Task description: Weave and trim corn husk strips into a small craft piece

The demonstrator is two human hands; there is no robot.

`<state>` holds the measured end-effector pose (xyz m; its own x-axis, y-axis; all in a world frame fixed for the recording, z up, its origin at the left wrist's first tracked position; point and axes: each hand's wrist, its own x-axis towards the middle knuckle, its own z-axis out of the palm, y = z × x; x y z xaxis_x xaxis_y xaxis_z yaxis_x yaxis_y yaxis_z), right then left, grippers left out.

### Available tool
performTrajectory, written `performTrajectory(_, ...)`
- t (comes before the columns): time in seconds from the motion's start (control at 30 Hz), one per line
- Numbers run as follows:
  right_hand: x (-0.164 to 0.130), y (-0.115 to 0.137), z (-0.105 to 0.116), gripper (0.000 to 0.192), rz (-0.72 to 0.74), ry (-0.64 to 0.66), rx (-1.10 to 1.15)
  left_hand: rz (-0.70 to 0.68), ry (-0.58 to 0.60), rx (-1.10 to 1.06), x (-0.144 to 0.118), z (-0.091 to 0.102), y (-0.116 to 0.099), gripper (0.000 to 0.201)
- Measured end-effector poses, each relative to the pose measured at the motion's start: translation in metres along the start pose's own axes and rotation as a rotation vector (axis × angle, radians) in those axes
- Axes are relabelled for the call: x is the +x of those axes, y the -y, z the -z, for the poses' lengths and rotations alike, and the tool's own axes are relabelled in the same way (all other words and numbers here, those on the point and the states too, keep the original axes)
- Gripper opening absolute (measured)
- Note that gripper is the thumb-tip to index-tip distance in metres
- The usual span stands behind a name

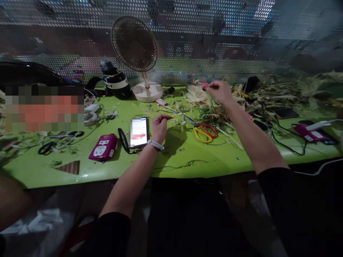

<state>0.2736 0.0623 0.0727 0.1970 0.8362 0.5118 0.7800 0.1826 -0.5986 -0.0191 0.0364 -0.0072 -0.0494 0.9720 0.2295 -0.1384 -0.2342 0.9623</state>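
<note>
- The left hand [159,125] is resting on the green counter [187,160] near its front edge, its grip curled loosely with nothing visibly in it; a white watch [155,144] is sitting on the wrist.
- A phone [138,132] is lying just beside that hand, at its 9 o'clock, with a pink power strip [104,147] further out the same way.
- Scissors with red and yellow handles [203,130] are lying at the left hand's 3 o'clock, apart from it.
- The right hand [220,91] is reaching further back, its fingertips pinching a small pink piece [204,85] over a heap of dried husks [199,98].
- A desk fan [135,46] is standing at the back, at the right hand's 9 o'clock.
</note>
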Motion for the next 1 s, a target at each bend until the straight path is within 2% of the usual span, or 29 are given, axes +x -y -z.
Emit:
performTrajectory(0.07,0.012,0.005,0.015,0.027,-0.017,-0.082,0.178,0.003,0.000,0.003,0.000,0.000,0.001,0.021)
performTrajectory(0.17,0.024,0.018,0.037,0.032,0.033,-0.173,0.391,0.007,0.008,-0.006,0.001,0.000,0.002,0.020)
performTrajectory(0.3,0.033,0.054,0.070,0.033,-0.041,-0.207,0.628,0.011,0.005,-0.025,0.001,-0.001,-0.003,0.018)
performTrajectory(0.37,0.034,0.077,0.085,0.027,-0.067,-0.124,0.746,-0.006,0.047,-0.023,0.000,-0.003,-0.011,0.018)
performTrajectory(0.47,0.026,0.105,0.096,0.022,-0.044,-0.060,0.875,-0.036,0.188,-0.034,-0.003,-0.010,-0.030,0.012)
performTrajectory(0.5,0.021,0.112,0.096,0.021,-0.055,-0.044,0.895,-0.028,0.242,-0.057,-0.004,-0.014,-0.037,0.014)
performTrajectory(0.6,-0.002,0.117,0.084,0.020,-0.108,0.030,0.935,0.077,0.460,-0.178,-0.014,-0.032,-0.055,0.036)
performTrajectory(0.67,-0.018,0.110,0.068,0.019,-0.133,0.085,0.891,0.184,0.631,-0.267,-0.025,-0.047,-0.060,0.046)
performTrajectory(0.73,-0.032,0.096,0.050,0.024,-0.152,0.120,0.859,0.278,0.742,-0.326,-0.037,-0.062,-0.059,0.047)
performTrajectory(0.77,-0.037,0.088,0.042,0.026,-0.170,0.121,0.864,0.296,0.754,-0.331,-0.043,-0.068,-0.056,0.044)
performTrajectory(0.87,-0.052,0.064,0.024,0.033,-0.242,0.098,0.904,0.243,0.675,-0.288,-0.055,-0.077,-0.047,0.034)
performTrajectory(0.93,-0.063,0.053,0.018,0.038,-0.297,0.098,0.921,0.244,0.650,-0.246,-0.058,-0.076,-0.042,0.031)
performTrajectory(1.0,-0.076,0.048,0.013,0.046,-0.376,0.165,0.924,0.223,0.608,-0.195,-0.056,-0.074,-0.038,0.027)
